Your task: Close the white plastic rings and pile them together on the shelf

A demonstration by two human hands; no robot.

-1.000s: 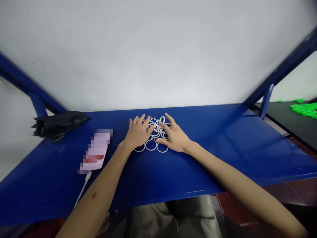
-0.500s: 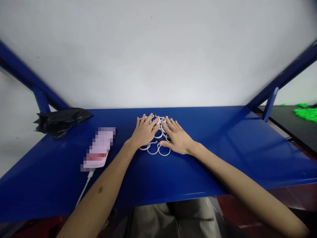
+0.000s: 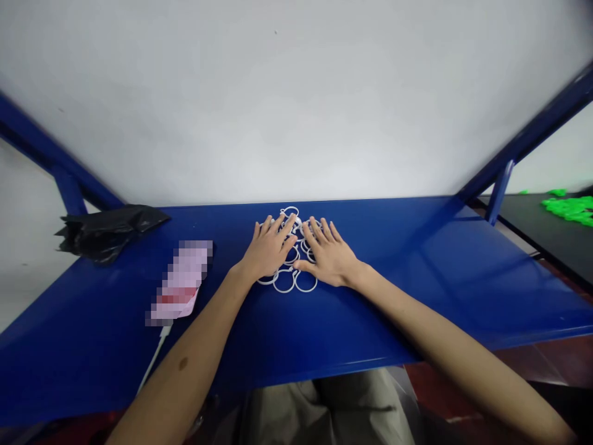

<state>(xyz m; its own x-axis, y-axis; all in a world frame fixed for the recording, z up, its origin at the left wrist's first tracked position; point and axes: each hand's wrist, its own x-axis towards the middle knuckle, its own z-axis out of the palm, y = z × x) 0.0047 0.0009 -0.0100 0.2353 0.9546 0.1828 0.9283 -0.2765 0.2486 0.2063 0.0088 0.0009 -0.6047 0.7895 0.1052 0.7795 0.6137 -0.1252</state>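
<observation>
Several thin white rings (image 3: pixel 283 292) with small clasp-like ends lie in a loose, overlapping cluster on the blue table (image 3: pixel 407 259). My left hand (image 3: pixel 265 253) rests palm down over the cluster's left side, with its fingers spread and pointing away from me. Over the right side lies my right hand (image 3: pixel 332 259), also flat, its thumb stretched toward the left hand. Both hands touch or cover rings but grip none. Some rings are hidden under the palms and fingers. Others show between the hands, along the near side and beyond the left fingertips.
A phone (image 3: pixel 185 278) with a blurred screen lies left of my left arm, with a white cable (image 3: pixel 155 361) plugged in. Behind it sits a crumpled black plastic bag (image 3: pixel 113 228). A white wall (image 3: pixel 296 123) backs the table. Bright green pieces (image 3: pixel 572 209) lie on a black surface at right.
A ring beyond my left fingertips now shows more fully, near the table's back edge. The hands stay spread over the cluster with only slight shifts. The view has moved a little.
</observation>
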